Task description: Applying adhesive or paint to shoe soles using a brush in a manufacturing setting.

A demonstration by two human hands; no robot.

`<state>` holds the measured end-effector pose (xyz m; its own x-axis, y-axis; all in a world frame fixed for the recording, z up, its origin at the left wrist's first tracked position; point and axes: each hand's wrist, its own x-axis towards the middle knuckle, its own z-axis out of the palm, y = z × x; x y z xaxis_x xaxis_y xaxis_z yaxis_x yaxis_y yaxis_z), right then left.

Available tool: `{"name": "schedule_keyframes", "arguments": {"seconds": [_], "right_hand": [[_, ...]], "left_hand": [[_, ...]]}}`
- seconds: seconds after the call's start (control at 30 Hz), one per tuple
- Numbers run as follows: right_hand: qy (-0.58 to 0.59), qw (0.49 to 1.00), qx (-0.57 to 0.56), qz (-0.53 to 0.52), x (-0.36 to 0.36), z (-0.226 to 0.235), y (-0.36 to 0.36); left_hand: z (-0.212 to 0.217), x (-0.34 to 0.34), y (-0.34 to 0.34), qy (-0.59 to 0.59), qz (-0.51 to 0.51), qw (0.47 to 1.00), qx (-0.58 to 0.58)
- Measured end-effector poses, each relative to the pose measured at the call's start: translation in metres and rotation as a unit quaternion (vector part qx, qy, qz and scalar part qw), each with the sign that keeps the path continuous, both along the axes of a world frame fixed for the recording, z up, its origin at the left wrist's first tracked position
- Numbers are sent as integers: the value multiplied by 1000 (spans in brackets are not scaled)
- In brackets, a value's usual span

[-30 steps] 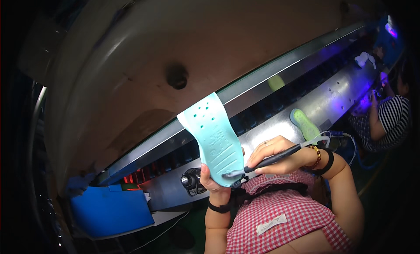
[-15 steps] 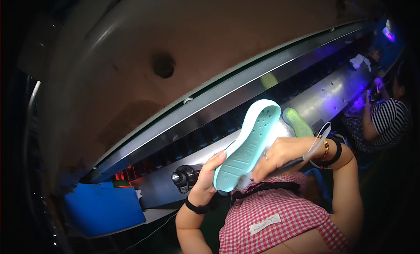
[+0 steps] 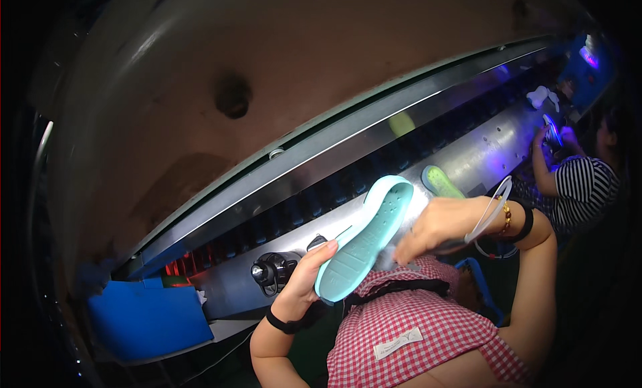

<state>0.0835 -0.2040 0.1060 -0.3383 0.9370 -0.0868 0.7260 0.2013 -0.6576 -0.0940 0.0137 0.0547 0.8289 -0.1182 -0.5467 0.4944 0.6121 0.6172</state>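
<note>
The turquoise shoe sole is held tilted in front of the checked apron, recessed face toward the viewer. Its perforated end points away and to the right; its ridged end is nearest the body. The left hand grips the sole at the left side of the ridged end, thumb over the rim. The right hand, blurred, is at the sole's right side, fingers closed around a brush. The bristles are at the sole's right edge; contact cannot be confirmed. A green sole lies on the metal bench, beyond and right of the turquoise sole. Left of the turquoise sole stands a black bottle-like container; farther left is a blue box. A co-worker is well to the sole's right.
</note>
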Motion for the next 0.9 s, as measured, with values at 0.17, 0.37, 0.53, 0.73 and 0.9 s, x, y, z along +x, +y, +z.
{"name": "schedule_keyframes", "arguments": {"seconds": [0.17, 0.37, 0.53, 0.73, 0.9], "right_hand": [[124, 983, 76, -114, 6, -31, -15], [422, 854, 14, -305, -37, -75, 6], [411, 815, 112, -393, -39, -102, 7], [230, 743, 297, -553, -22, -130, 16], [60, 803, 314, -502, -67, -127, 32]], "left_hand": [[-22, -4, 6, -24, -1, 999, 48], [-36, 8, -30, -59, 93, 986, -122], [-66, 3, -29, -62, 103, 974, -192], [-71, -1, -37, -33, 126, 969, -211], [-83, 1, -38, -33, 156, 968, -195]]}}
